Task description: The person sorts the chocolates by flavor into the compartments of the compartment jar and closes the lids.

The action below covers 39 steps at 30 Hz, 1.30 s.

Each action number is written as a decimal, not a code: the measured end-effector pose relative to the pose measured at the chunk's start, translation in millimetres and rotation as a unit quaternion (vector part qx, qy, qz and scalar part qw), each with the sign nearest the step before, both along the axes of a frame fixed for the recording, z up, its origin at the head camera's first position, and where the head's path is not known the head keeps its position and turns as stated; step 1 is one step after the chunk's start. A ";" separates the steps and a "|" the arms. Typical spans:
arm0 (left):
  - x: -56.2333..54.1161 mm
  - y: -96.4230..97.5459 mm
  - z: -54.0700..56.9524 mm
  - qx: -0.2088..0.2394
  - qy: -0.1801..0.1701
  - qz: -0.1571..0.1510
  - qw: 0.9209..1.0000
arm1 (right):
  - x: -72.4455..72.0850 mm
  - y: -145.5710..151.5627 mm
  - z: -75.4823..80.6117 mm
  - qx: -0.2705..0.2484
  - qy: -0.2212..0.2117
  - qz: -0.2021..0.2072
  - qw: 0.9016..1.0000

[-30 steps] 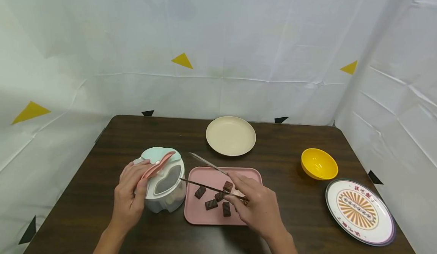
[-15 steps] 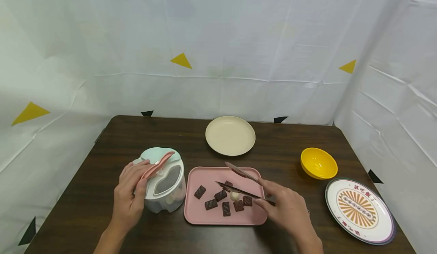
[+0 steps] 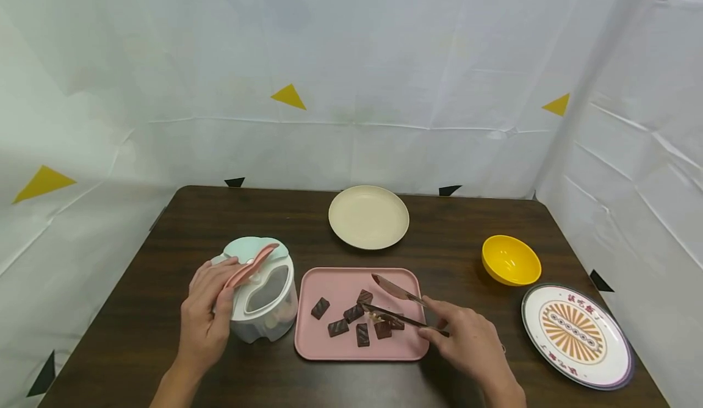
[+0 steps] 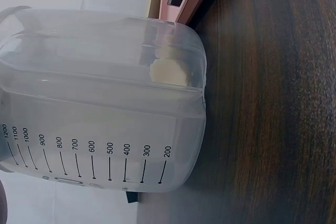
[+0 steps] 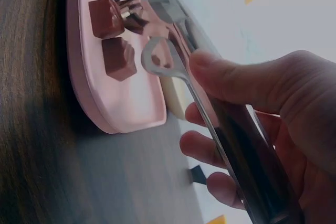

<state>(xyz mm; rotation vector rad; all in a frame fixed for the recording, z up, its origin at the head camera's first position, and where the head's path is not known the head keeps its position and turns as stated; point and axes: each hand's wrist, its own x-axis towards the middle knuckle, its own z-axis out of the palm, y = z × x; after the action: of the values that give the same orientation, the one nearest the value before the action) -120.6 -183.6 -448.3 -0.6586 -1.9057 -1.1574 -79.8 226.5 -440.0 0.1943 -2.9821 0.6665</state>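
Note:
My left hand [image 3: 204, 316] pinches the raised pink lid flap [image 3: 254, 266] of a clear storage container [image 3: 269, 322] with a white and mint top. A few pale pieces [image 4: 169, 72] lie in its bottom, visible in the left wrist view. With my right hand [image 3: 469, 338] I grip metal tongs [image 3: 396, 289], their arms spread above a pink tray [image 3: 329, 285]. Several dark chocolates [image 3: 338, 327] lie on the tray. A small pale piece among them is mostly hidden by the nearer tong arm. In the right wrist view, the tong tips reach the chocolates [image 5: 106, 17].
A cream plate [image 3: 369, 218] lies behind the tray. To the right stand a yellow bowl [image 3: 511, 260] and a white patterned plate [image 3: 576, 335]. The dark wooden table [image 3: 450, 243] meets white sheeting at its back and sides.
The right hand has drawn the tongs rightward, uncovering more chocolates, then lowered them around the pale piece. My left hand keeps its hold on the flap.

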 end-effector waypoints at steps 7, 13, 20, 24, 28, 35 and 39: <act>-0.2 0.4 0.9 0.002 0.001 -0.002 1.000 | -0.6 -0.8 -4.4 0.009 0.023 -0.010 1.000; 0.6 0.2 -0.4 0.000 0.001 0.001 1.000 | -0.4 1.7 -8.0 0.015 0.035 -0.015 0.999; 0.9 0.3 0.1 0.001 0.001 0.001 1.000 | -0.3 2.0 -9.8 0.021 0.076 -0.001 0.997; 1.0 0.3 0.6 0.000 0.001 0.000 1.000 | -0.2 1.9 -11.3 0.025 0.086 -0.001 0.996; 1.9 1.8 2.6 0.000 0.001 0.000 1.000 | 0.4 2.4 -12.3 0.028 0.088 -0.005 0.996; 6.7 7.6 13.7 0.001 0.005 0.003 1.000 | 2.4 5.1 -7.0 0.010 0.118 -0.010 0.993; 8.3 8.6 16.6 0.002 0.005 0.002 1.000 | 2.7 6.0 -2.4 -0.005 0.142 -0.007 0.990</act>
<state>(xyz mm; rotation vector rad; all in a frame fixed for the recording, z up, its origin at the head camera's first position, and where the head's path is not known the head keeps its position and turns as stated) -112.3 -175.0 -431.7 -0.6565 -1.8945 -1.1529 -77.1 232.5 -442.4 0.2441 -2.7055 0.5972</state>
